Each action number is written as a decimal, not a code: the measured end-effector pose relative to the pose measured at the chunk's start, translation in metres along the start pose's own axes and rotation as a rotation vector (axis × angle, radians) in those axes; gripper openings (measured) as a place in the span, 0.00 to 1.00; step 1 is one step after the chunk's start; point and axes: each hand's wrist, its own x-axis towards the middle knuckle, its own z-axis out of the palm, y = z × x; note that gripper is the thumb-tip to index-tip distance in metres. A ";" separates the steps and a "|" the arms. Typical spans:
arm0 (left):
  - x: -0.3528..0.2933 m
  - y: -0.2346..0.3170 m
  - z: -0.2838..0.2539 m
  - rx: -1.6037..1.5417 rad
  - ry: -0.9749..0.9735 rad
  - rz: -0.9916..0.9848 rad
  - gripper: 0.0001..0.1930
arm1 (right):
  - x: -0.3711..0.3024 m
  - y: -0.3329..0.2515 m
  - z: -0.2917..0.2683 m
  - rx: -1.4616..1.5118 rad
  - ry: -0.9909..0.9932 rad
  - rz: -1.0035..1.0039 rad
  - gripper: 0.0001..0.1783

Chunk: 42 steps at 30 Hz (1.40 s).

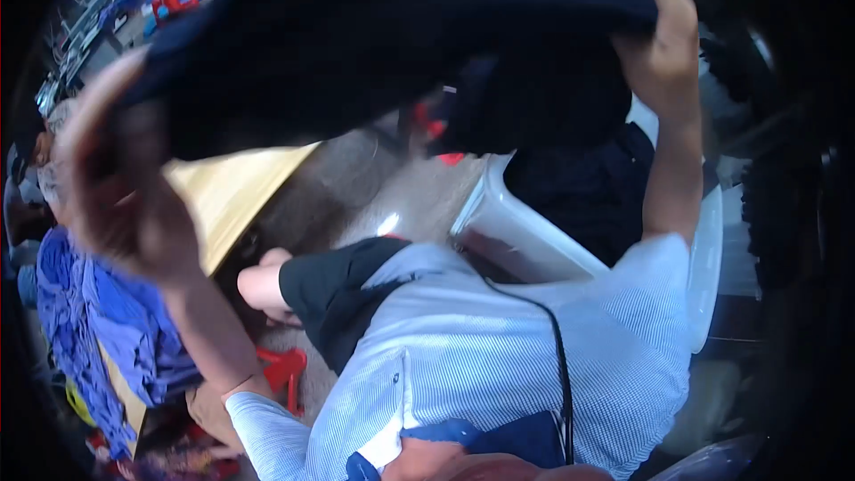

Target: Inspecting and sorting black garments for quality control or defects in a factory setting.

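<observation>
Our left hand [116,187], frame left, and right hand [663,44], upper right, each clench the dark garment [374,44] | stretched overhead between them | white bin [525,240] below, center.

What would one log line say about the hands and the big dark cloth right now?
left hand: grips large dark navy fabric garment | right hand: grips same garment, raised | below: white plastic bin holding dark cloth

The dark navy garment [374,44] is hanging as soft, matt cloth, the white bin [525,236] beneath is showing smooth, glossy plastic (translucent at its rim), and the counter [233,191] is looking like pale wood.
</observation>
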 end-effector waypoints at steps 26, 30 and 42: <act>-0.139 0.017 0.127 -0.947 -0.066 -0.718 0.17 | -0.148 -0.025 0.085 -0.176 0.173 0.016 0.24; -0.150 0.007 0.140 -0.825 -0.044 -0.701 0.17 | -0.145 -0.020 0.087 -0.192 0.149 0.016 0.24; -0.172 0.010 0.165 -0.321 -0.751 -0.071 0.10 | -0.385 0.160 -0.182 -0.908 -0.387 0.649 0.30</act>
